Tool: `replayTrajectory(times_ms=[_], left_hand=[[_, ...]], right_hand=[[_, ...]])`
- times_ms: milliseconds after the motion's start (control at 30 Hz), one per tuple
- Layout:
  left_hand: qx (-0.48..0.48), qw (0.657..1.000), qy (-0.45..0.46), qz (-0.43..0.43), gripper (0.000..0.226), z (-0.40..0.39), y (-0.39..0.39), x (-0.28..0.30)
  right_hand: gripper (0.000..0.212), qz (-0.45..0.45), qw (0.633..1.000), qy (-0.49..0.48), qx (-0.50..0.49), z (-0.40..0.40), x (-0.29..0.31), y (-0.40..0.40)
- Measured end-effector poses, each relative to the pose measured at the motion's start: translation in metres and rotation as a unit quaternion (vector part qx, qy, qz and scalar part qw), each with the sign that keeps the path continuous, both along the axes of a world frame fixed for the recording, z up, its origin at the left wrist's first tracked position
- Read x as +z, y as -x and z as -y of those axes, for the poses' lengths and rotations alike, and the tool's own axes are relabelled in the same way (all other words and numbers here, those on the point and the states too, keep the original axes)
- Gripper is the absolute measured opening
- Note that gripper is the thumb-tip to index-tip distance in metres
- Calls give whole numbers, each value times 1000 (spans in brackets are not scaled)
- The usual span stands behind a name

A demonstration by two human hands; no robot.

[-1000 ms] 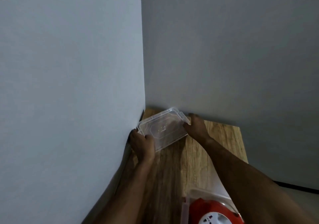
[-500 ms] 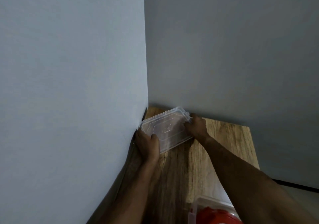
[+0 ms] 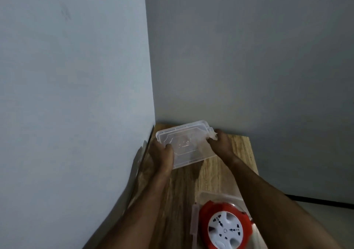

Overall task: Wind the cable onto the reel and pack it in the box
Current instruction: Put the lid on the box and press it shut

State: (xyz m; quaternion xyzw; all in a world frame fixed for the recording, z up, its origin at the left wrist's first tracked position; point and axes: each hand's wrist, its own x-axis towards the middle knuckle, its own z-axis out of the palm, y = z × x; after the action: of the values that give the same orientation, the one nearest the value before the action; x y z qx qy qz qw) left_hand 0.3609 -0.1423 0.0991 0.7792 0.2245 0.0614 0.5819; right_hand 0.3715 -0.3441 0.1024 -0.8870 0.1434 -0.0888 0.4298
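Now both hands hold the clear lid (image 3: 186, 143) at the far left corner of the counter (image 3: 239, 164), close to the 2 walls. Left hand (image 3: 162, 156) grips its near-left edge w/ thumb on top and fingers curled under; right hand (image 3: 220, 143) pinches the far-right edge, near the small tab. The lid looks tilted and a bit lifted, but if one edge touches the wood I cannot tell. The red and white reel (image 3: 225, 227) already lies in the clear box (image 3: 193, 218) at the near side, well apart from the lid; cable itself is not visible, so prob. it is wound inside. The step in hand is, I think, to bring the lid to the box and close it. To do it well: keep grip on both short edges, carry the lid level toward the near side, turn it so its long side matches the box, set one edge first, then press down the corners w/ flat fingers until all sits even. Check the reel does not stand above the rim, otherwise the lid will not seat.
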Motion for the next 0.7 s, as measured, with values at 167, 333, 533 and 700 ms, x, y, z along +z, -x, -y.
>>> replayTrajectory(times_ms=[167, 333, 533, 700], left_hand=[[-43, 999, -2, 29, 49, 15, 36, 32], [-81, 995, -16, 53, 47, 30, 62, 50], [-119, 990, -4, 77, 33, 43, 83, 59], [-137, 982, 55, 119, 24, 46, 100, 59]], right_hand=[[28, 17, 999, -31, -21, 21, 23, 55], [36, 21, 997, -51, -54, 41, 39, 102], [36, 55, 990, -106, -72, 55, 57, 147], [20, 73, 986, -112, -97, 68, 58, 176]])
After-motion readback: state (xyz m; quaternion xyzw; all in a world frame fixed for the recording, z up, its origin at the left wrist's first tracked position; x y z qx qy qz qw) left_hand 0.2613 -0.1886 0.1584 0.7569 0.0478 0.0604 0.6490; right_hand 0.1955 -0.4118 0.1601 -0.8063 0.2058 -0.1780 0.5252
